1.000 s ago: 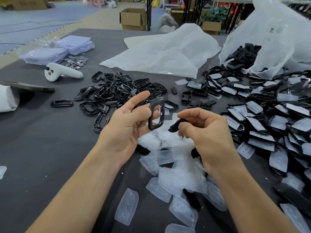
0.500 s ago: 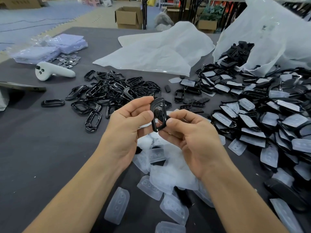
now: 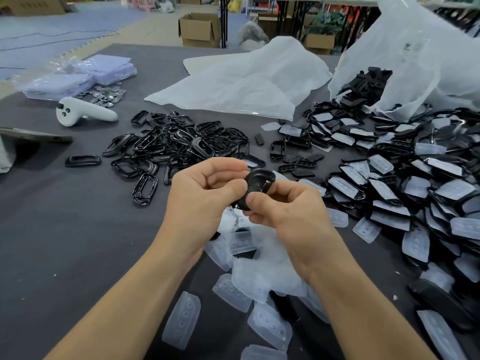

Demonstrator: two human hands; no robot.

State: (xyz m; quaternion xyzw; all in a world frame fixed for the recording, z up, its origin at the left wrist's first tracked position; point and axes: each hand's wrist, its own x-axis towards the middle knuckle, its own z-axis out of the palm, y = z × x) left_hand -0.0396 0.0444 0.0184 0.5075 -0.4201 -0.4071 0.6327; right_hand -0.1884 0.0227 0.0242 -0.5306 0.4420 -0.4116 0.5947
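The black shell (image 3: 259, 181) was held in the air, just on the near side of the heap of black frames (image 3: 181, 141) that lay on the table (image 3: 65, 242). The left hand (image 3: 205, 196) pinched its upper edge between the thumb and curled fingers (image 3: 226, 165). The right hand (image 3: 288, 216) pinched its lower end, thumb on top and the other fingers tucked beneath. The step looked like seating a part into the shell. Done well, the left hand would brace the shell while the right thumb pressed evenly round the rim, so nothing sat skewed. Clear pads (image 3: 181, 320) lay nearer than the heap, below the hands.
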